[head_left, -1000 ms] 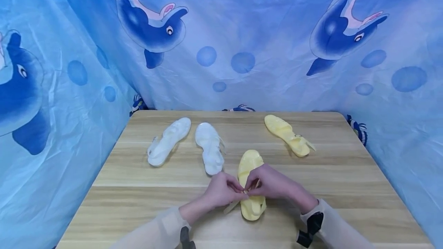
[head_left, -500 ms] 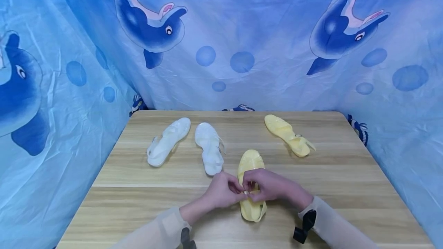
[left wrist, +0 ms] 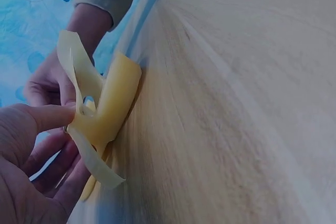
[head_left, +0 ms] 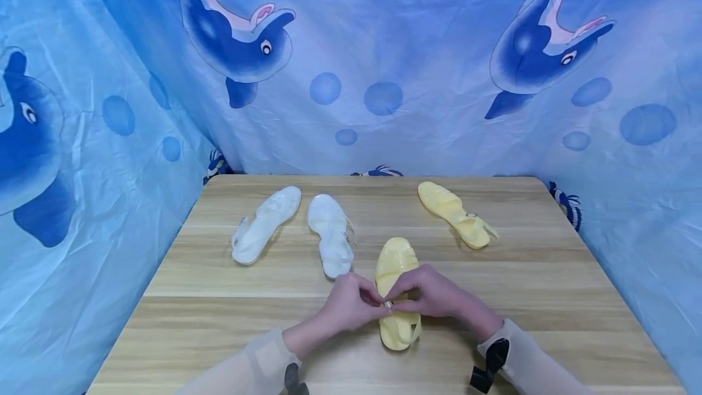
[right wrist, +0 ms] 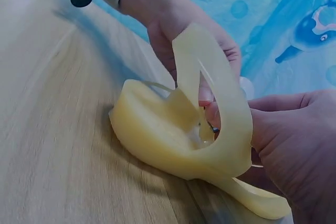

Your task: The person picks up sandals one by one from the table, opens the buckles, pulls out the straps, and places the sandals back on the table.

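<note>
At about the middle of the table's width (head_left: 548,297), the yellow sandal (head_left: 393,266) could twist and its strap (left wrist: 93,158) slip from the metal buckle (head_left: 388,304) if one hand loosens, because the left grip (head_left: 349,302) and right grip (head_left: 429,291) pinch this strap only by fingertips.

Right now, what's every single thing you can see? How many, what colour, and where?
Table: 1, light brown, lower middle
White sandals: 2, white, table's left half
Far yellow sandal: 1, yellow, table's right half
Near yellow sandal: 1, yellow, table's front middle
Cloth: count unclear, blue, behind and beside the table
Dolphins: 3, blue, printed on the cloth
Circles: several, blue, also printed there
Striped shapes: 3, blue-white, table's edges, too unclear to name
Sleeves: 2, cream, on the arms
Wristbands: 2, black, by the sleeve ends
Hands: 2, bare, pinching at the near yellow sandal
</note>
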Tool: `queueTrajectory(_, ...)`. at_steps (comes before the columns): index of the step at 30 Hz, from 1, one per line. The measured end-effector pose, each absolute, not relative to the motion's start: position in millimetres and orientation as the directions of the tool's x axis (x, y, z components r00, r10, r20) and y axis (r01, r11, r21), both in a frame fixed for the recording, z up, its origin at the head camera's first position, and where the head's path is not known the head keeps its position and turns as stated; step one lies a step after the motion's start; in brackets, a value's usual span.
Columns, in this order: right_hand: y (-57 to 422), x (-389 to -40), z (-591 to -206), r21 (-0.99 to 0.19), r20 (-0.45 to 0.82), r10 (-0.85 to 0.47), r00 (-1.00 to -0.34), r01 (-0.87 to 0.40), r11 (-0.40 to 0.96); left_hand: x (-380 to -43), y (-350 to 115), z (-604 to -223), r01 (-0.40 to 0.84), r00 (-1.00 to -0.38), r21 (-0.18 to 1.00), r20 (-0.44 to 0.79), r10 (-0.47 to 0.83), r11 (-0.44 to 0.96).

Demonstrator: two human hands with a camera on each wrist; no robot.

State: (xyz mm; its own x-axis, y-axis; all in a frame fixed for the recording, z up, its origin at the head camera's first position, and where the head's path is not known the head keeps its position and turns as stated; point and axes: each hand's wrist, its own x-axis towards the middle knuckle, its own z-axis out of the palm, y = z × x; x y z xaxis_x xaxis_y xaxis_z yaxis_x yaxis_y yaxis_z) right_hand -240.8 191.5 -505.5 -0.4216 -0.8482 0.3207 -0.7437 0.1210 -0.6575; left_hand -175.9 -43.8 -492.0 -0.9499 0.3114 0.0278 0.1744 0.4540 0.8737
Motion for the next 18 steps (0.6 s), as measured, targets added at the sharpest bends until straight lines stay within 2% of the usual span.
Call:
queueTrajectory(4, 189.8, -241.3, -505.9, -0.654, 0.33, -0.845, -0.422, -0.747, 0.118, -175.9, -44.2, -491.0, 0.202, -0.946, 0.865, 0.051, 0.32, 0.459)
queueTrajectory(13, 186.5, -241.2, -502.0, -0.618, 0.256, -0.872, -0.416, -0.765, 0.183, -174.2, -42.0, -488.3, 0.225, -0.941, 0.861, 0.07, 0.332, 0.456)
queueTrajectory(18, 188.1, -242.3, -506.4, -0.681, 0.236, -0.869, -0.435, -0.711, 0.172, -174.3, -43.7, -490.2, 0.223, -0.942, 0.865, 0.072, 0.328, 0.451)
